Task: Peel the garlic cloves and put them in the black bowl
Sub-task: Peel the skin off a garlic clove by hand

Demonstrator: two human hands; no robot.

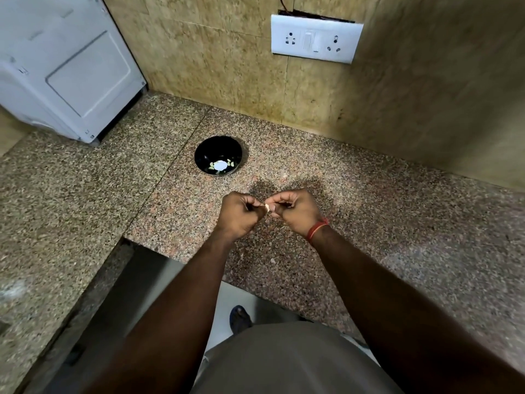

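A small garlic clove [267, 207] is pinched between my left hand [240, 216] and my right hand [295, 213], both with fingers curled, just above the granite counter [397, 223]. Most of the clove is hidden by my fingertips. The black bowl [218, 159] stands on the counter a little beyond and to the left of my hands. Inside it lie a few pale peeled cloves [212, 166] around a bright white glare spot.
A white appliance [68, 69] stands at the back left of the counter. A white socket plate [316, 38] is on the tiled wall. A small scrap of peel [273, 260] lies near the counter's front edge. The counter steps back at the left, with floor below.
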